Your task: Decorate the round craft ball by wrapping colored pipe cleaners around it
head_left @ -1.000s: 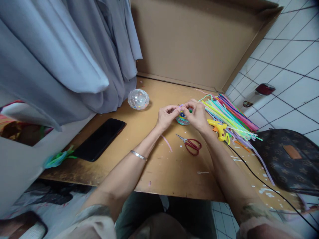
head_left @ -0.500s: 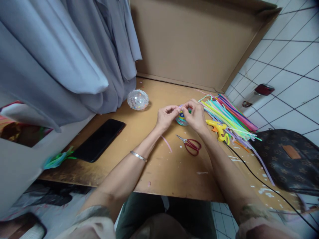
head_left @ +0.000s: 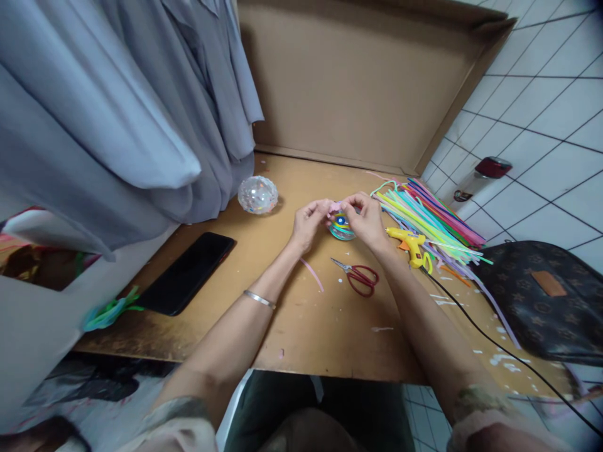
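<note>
Scissor handles [head_left: 362, 280] red; glue gun [head_left: 411, 243] yellow; phone [head_left: 187, 273] black; bag [head_left: 541, 301] dark brown, probably star-flower print.

The place looked like a small craft corner, perhaps in a home, with scissors [head_left: 360, 278], a yellow glue gun [head_left: 411, 246] and colourful strips [head_left: 431, 216] on a wooden desk [head_left: 325, 339] between a grey curtain [head_left: 188, 113] and a white tiled wall [head_left: 541, 138].

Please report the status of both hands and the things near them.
Both hands pinching small pink piece. Colorful round item just below. Scissors nearby, untouched.
</note>
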The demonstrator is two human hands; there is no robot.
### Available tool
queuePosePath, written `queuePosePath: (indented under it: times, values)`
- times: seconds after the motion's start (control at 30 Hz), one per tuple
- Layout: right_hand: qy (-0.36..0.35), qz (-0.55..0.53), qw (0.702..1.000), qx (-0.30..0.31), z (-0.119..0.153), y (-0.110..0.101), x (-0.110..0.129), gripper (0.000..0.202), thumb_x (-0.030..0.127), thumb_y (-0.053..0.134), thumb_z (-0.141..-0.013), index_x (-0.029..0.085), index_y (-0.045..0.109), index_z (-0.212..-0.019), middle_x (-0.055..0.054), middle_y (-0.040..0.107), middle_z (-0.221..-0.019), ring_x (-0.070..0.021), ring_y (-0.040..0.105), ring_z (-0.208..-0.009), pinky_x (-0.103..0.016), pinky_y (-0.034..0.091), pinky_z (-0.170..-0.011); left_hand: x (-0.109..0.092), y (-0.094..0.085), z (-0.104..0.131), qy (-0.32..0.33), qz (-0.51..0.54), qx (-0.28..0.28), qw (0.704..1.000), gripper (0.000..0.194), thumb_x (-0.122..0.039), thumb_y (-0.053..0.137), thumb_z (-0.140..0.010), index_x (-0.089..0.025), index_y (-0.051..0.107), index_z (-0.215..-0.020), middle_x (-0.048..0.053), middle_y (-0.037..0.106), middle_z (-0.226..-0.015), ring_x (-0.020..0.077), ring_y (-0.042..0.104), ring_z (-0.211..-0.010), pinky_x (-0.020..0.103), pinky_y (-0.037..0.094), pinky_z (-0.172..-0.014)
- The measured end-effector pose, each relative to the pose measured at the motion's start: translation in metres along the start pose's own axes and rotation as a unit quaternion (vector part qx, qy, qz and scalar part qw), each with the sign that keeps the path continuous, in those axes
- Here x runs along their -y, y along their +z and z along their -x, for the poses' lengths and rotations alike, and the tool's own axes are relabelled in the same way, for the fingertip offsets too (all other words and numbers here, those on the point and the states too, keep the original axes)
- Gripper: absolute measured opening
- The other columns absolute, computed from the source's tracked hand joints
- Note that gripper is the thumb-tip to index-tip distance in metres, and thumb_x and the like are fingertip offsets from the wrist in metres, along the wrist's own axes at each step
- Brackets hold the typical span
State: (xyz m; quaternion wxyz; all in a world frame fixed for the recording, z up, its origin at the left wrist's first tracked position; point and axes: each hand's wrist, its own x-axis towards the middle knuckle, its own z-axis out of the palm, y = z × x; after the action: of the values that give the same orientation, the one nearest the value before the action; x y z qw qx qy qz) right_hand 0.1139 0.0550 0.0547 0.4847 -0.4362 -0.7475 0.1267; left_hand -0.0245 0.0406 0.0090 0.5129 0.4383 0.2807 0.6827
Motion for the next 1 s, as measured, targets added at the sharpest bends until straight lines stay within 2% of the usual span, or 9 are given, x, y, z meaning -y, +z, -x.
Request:
queuePosePath:
  times: [0.1, 0.23, 0.4, 0.67, 1.0]
  values:
    - [0.019, -0.009, 1.0, -0.012, -0.0034, -0.0034, -0.0018, 0.013, 0.018, 0.055, -0.075, 0.02, 0.058, -0.062, -0.001, 0.063, -0.066, -0.0157, 0.055, -0.066, -0.03, 0.043, -0.067, -0.0019, -0.0043, -0.0027, 0.021, 0.005, -0.03, 0.999, 0.051, -0.065, 0.071, -0.076, -0.015, 0.071, -0.08, 0.004, 0.068, -0.072, 0.0094, 0.059, -0.063, 0.021, 0.046, -0.057]
    - [0.01, 0.012, 1.0, -0.026, -0.0028, -0.0044, -0.0007, 0.014, 0.018, 0.056, -0.076, 0.02, 0.06, -0.062, -0.002, 0.063, -0.068, -0.0165, 0.056, -0.068, -0.031, 0.044, -0.07, -0.0043, -0.0037, -0.0025, 0.056, -0.044, -0.033, 0.997, 0.046, -0.059, 0.079, -0.069, -0.015, 0.072, -0.074, 0.0, 0.062, -0.062, 0.0075, 0.053, -0.055, 0.021, 0.043, -0.054]
    - [0.005, 0.004, 1.0, -0.015, -0.0011, -0.0029, 0.0005, 0.015, 0.02, 0.057, -0.077, 0.021, 0.062, -0.063, -0.002, 0.064, -0.069, -0.0164, 0.057, -0.068, -0.031, 0.045, -0.069, -0.0051, 0.0009, -0.0011, 0.034, -0.058, -0.027, 0.997, 0.043, -0.051, 0.088, -0.058, -0.014, 0.074, -0.073, 0.0, 0.066, -0.062, 0.0078, 0.053, -0.054, 0.022, 0.046, -0.055]
    - [0.013, -0.073, 0.997, 0.021, -0.0005, -0.0049, 0.0018, 0.02, 0.033, 0.061, -0.083, 0.019, 0.069, -0.071, -0.002, 0.066, -0.071, -0.017, 0.059, -0.07, -0.032, 0.046, -0.069, -0.003, 0.0012, -0.0024, 0.049, -0.039, -0.05, 0.997, 0.042, -0.052, 0.087, -0.059, -0.015, 0.072, -0.072, 0.0, 0.067, -0.061, 0.0075, 0.055, -0.053, 0.021, 0.046, -0.053]
    - [0.041, -0.09, 0.995, 0.021, -0.0018, 0.0009, -0.0054, 0.017, 0.03, 0.066, -0.079, 0.019, 0.067, -0.067, -0.002, 0.065, -0.069, -0.0162, 0.06, -0.068, -0.031, 0.046, -0.069, -0.0027, 0.0012, -0.0004, 0.037, -0.016, -0.03, 0.999, 0.045, -0.056, 0.084, -0.063, -0.015, 0.072, -0.078, 0.001, 0.068, -0.068, 0.0098, 0.059, -0.06, 0.023, 0.048, -0.057]
